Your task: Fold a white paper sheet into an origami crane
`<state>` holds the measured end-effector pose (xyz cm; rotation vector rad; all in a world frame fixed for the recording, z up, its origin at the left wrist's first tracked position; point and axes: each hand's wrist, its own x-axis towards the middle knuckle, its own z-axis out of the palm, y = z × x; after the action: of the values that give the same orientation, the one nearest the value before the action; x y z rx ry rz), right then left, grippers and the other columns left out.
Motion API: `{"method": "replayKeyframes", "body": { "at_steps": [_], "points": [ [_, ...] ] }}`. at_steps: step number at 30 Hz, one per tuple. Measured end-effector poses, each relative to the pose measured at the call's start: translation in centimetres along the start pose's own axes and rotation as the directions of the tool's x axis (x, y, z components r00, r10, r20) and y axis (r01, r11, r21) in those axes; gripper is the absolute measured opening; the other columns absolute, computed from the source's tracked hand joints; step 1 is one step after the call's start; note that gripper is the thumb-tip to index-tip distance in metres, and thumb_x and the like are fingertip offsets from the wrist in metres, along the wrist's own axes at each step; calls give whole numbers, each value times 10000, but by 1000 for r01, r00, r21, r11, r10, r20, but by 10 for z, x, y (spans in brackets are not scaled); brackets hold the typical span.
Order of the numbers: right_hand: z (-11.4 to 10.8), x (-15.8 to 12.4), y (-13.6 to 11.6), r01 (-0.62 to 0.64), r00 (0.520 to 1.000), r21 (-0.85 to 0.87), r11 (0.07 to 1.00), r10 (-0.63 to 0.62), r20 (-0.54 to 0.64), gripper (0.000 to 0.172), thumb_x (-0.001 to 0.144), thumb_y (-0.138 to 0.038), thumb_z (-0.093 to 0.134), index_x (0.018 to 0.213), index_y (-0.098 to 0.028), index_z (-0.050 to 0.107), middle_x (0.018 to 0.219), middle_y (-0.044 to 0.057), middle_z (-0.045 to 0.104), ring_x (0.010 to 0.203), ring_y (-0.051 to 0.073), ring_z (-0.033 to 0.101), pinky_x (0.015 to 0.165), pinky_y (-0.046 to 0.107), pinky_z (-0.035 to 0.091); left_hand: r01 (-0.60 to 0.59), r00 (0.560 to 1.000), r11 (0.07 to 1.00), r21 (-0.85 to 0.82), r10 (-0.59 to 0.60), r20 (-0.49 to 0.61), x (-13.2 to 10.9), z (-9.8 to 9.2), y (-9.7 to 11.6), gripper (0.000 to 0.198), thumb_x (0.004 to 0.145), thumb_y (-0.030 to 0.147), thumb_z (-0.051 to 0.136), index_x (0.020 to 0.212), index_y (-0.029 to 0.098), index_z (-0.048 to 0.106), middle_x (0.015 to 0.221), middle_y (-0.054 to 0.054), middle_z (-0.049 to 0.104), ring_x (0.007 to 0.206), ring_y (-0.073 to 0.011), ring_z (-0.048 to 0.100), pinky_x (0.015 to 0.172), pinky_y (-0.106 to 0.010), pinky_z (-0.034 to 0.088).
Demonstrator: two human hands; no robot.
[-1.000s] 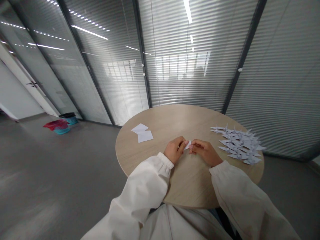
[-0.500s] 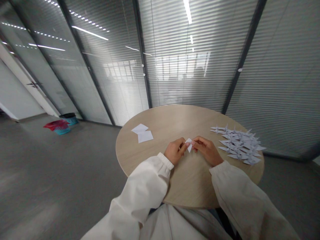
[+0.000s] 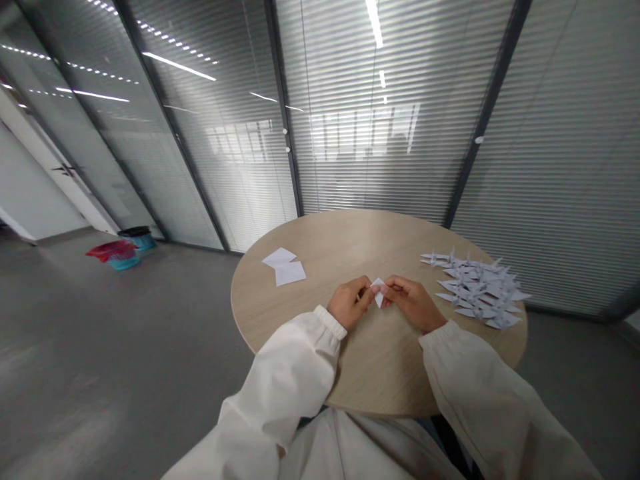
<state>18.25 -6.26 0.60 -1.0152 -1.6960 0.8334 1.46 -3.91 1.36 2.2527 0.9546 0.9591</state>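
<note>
A small folded piece of white paper (image 3: pixel 379 299), diamond-shaped, is held between my two hands over the middle of the round table (image 3: pixel 370 240). My left hand (image 3: pixel 351 301) pinches its left side with thumb and fingers. On the other side, my right hand (image 3: pixel 411 301) grips the paper, its fingertips close to the left thumb. Part of the paper is covered by the fingers, so its exact folds are hard to make out.
Two white paper sheets (image 3: pixel 290 273) lie at the table's left. To the right, a cluster of folded white paper cranes (image 3: pixel 483 290) reaches near the edge. A glass partition with blinds (image 3: pixel 380 180) stands behind; two bins (image 3: pixel 123 257) are on the floor at left.
My right fingers have shifted slightly left and closer to the left thumb on the folded paper. The sheets and cranes have stayed put.
</note>
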Motion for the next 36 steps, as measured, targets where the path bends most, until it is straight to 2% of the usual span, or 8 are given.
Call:
{"method": "replayKeyframes", "body": {
  "at_steps": [5, 9, 13, 17, 24, 28, 36],
  "points": [
    [2, 0, -1, -23, 997, -14, 1000, 24, 71, 325, 791, -495, 512, 709, -187, 571, 609, 11, 613, 596, 139, 579, 610, 265, 474, 17, 1000, 1000, -25, -17, 9, 0, 0, -1, 384, 866, 483, 349, 721, 163, 503, 532, 29, 516, 497, -81, 487, 525, -188, 394],
    [3, 0, -4, -39, 996, 15, 999, 38, 75, 301, 778, -475, 536, 719, -183, 581, 615, 6, 610, 595, 135, 577, 600, 258, 469, 11, 1000, 1000, -19, -10, 24, 0, -2, 0, 372, 878, 454, 339, 719, 164, 510, 540, 30, 512, 506, -78, 486, 530, -183, 394],
    [4, 0, -2, -83, 988, 81, 993, 71, 135, 291, 754, -464, 571, 758, -174, 592, 680, 23, 645, 634, 140, 593, 609, 256, 467, -9, 1000, 1000, 3, 9, -30, 0, -2, 1, 357, 881, 431, 349, 706, 166, 512, 559, 26, 502, 529, -79, 482, 540, -180, 390],
    [5, -1, -1, -118, 972, 50, 992, 105, 211, 300, 764, -461, 562, 748, -166, 611, 705, 44, 681, 630, 143, 609, 613, 258, 469, -37, 997, 999, 25, 39, -63, 1, -2, 1, 357, 876, 427, 359, 700, 164, 524, 580, 17, 500, 556, -85, 483, 538, -179, 386],
    [4, -2, -3, -78, 983, 6, 997, 76, 170, 284, 777, -439, 557, 707, -167, 602, 682, 41, 684, 632, 144, 618, 632, 256, 468, -38, 996, 999, -12, 37, -79, 0, -2, 1, 358, 869, 441, 372, 727, 158, 541, 623, 8, 537, 552, -76, 499, 539, -178, 399],
    [5, -1, 3, -85, 980, 28, 996, 78, 184, 257, 772, -411, 570, 784, -159, 621, 694, 36, 683, 634, 145, 623, 632, 257, 470, -10, 998, 1000, 0, 10, -67, 1, -1, -2, 325, 830, 458, 447, 762, 160, 557, 636, 13, 552, 559, -78, 492, 540, -180, 398],
    [7, -1, 3, -119, 983, 38, 992, 112, 145, 237, 731, -391, 618, 773, -159, 637, 709, 39, 675, 657, 152, 616, 627, 262, 478, -25, 990, 999, 34, 30, -137, 1, -1, -3, 280, 824, 409, 485, 759, 154, 580, 646, 7, 562, 582, -80, 498, 551, -180, 392]
  ]
}}
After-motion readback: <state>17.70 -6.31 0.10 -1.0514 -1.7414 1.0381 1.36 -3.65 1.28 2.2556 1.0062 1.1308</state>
